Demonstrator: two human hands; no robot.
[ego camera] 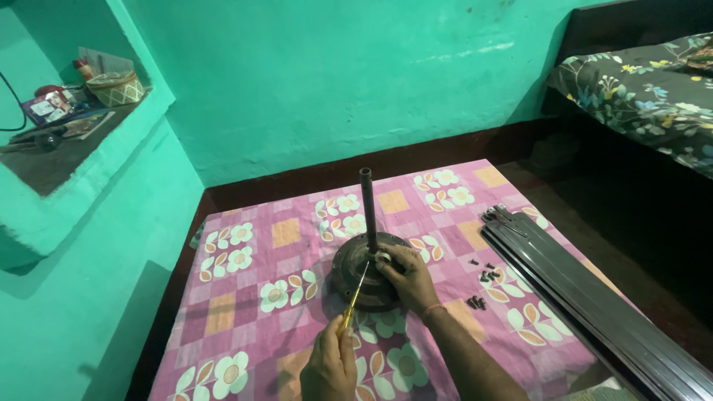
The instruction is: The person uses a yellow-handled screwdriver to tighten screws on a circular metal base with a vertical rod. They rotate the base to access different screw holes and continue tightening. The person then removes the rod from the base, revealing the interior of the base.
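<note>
The left hand [329, 365] is closed around the yellow handle of a screwdriver [354, 295], whose tip reaches the top of the ceiling fan motor [356, 275]. The right hand [411, 276] rests on the motor beside its upright downrod [368, 210], fingers curled over the housing. The motor sits at the middle of the pink floral cloth [252, 297]. Loose dark screws [483, 276] lie toward the cloth's right edge, beside the stacked fan blades [594, 304].

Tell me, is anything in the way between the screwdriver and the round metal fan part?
Nothing visible is. The left hand holds the yellow-handled screwdriver, and its tip already reaches the round metal motor housing beside the upright rod. The right hand rests on the housing just right of the tip, not across it.
</note>
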